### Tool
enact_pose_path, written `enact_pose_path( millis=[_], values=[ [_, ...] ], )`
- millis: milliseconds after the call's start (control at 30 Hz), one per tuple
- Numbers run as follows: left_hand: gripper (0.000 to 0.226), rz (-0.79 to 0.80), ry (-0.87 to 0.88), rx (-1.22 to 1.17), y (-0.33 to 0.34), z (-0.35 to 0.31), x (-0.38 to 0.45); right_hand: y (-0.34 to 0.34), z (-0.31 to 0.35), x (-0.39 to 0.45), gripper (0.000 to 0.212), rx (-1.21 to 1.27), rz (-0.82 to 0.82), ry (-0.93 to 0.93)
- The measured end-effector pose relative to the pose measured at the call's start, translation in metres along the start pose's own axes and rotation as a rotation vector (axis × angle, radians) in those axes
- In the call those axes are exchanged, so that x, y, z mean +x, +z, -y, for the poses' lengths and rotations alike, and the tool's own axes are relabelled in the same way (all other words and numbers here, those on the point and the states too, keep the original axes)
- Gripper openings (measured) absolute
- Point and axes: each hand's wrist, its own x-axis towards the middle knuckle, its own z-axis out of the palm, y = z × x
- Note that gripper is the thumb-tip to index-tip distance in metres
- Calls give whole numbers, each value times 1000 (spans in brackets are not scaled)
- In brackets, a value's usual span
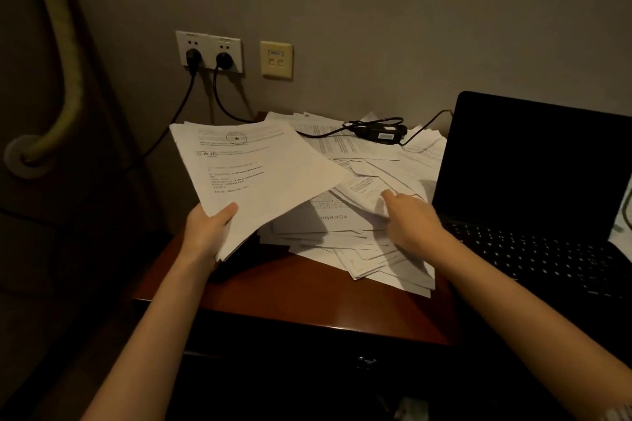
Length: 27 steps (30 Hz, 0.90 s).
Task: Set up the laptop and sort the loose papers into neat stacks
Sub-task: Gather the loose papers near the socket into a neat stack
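Left hand (pixel 208 227) grips lifted sheaf (pixel 254 169) — right hand (pixel 408 219) reaches onto loose papers (pixel 359 239)

The room was dim and warm-toned. My papers (pixel 260 167) were the brightest part, my arms threw soft shadows, the corners went dark, and the edges looked bent.

Left hand (pixel 208 229) raised, thumb clamped on top (fingers hidden); right hand (pixel 408 220) reaching forward, palm down
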Motion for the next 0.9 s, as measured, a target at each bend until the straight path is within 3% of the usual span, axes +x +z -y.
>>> enact_pose_path(
  millis=[100,267,467,567,733,800,900],
  values=[
    [41,48,-2,25,0,0,-2,2,-13,-1,17,28,-110,105],
    [43,158,-3,88,1,0,-2,-16,-23,7,23,351,-237,233],
    [56,149,-10,86,1,0,1,-48,-12,32,27,384,-492,237],
    [69,105,31,69,0,3,1,-51,4,34,27,339,-592,141],
    [77,52,75,30,0,1,-2,-46,48,13,21,388,-757,-281],
    [78,38,86,6,0,1,-3,-38,59,1,25,416,-620,-309],
    [78,16,94,-10,-2,3,-3,-15,53,-22,60,400,-218,-143]
  ],
)
